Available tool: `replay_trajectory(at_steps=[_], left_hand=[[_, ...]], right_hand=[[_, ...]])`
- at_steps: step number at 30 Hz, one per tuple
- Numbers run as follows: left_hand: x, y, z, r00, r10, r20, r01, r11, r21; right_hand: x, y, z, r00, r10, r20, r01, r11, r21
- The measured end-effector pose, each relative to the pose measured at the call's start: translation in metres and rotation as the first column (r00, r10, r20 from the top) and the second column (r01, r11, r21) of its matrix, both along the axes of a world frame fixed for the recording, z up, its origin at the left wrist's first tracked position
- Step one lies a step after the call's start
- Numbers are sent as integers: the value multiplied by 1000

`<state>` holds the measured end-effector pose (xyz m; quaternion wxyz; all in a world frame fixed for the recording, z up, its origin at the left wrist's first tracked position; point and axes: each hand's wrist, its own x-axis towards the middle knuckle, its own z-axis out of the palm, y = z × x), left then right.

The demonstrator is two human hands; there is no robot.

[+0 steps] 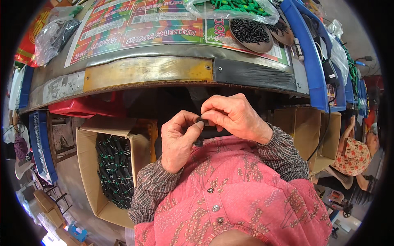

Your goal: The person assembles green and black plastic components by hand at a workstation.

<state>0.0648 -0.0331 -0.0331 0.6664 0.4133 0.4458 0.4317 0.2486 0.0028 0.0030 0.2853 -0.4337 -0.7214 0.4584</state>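
Both hands meet in front of my chest, below the table's edge. My left hand pinches a small black part between thumb and fingers; its kind is mostly hidden. A thin metal rod sticks out from it toward the right. My right hand has thumb and forefinger pressed together at the upper end of this part, touching the left fingertips. Left of my arm stands an open cardboard box, holding many black pieces with green spots and thin metal pins.
On the table lie a round dish of black screws and a plastic bag of green parts. Blue bins flank its right end. A red container sits beneath. Another person is at the far right.
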Motion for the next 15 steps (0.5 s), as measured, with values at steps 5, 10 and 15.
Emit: replay_trajectory(at_steps=[5, 10, 15], left_hand=[[-3, 3, -2, 977, 102, 187, -78, 988, -131], [-7, 4, -5, 957, 117, 266, -80, 986, -149], [-4, 5, -1, 947, 135, 291, -106, 988, -113]], right_hand=[[0, -3, 2, 996, -91, 3, 91, 996, 3], [-5, -9, 5, 984, 160, 72, -170, 970, 173], [-18, -23, -15, 992, 47, 121, -92, 911, 403]])
